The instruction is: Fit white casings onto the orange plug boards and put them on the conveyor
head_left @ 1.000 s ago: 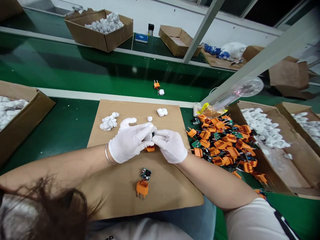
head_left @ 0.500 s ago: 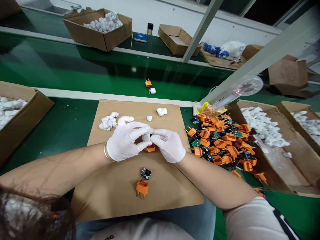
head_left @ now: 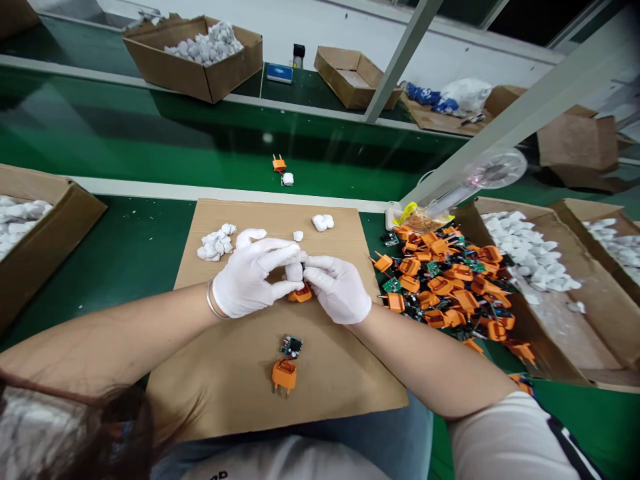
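The gloved left hand and right hand both grasp a white plastic shell fingertip to fingertip between them, an orange two-pin plug just below it.

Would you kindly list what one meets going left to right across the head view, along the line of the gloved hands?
Cardboard box of white pieces → left gloved hand → white plastic piece → right gloved hand → heap of orange plugs and circuit boards → second cardboard box of white pieces
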`<state>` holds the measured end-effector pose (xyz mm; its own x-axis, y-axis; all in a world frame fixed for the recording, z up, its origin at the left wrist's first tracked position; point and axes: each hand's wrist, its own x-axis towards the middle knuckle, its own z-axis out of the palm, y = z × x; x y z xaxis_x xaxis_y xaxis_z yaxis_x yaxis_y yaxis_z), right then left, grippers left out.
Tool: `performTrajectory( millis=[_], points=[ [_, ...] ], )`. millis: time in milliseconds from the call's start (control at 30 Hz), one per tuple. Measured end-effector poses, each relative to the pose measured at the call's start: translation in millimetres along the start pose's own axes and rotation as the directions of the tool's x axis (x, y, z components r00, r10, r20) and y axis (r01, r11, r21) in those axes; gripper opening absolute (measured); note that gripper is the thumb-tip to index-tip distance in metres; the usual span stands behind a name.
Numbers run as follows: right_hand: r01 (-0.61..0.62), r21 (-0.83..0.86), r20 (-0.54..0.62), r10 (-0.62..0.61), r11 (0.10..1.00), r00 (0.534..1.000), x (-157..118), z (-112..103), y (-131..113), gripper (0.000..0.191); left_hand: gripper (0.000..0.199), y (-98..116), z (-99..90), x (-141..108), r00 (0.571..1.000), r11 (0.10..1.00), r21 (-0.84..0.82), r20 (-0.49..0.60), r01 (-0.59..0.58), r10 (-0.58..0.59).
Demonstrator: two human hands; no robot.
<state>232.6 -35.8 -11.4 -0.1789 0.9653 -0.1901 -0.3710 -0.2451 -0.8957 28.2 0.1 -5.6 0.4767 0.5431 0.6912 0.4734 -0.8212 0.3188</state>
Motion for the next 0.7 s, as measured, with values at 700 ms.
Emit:
performTrajectory(
  millis=[700],
  points=[
    [0.017, -0.229, 0.084, 0.002, 0.973, 0.996, -13, 21, -8, 0.039, 0.05, 13, 4.1, -3, 0.996, 0.999, -0.007, -0.077, -0.048, 0.047]
  ],
)
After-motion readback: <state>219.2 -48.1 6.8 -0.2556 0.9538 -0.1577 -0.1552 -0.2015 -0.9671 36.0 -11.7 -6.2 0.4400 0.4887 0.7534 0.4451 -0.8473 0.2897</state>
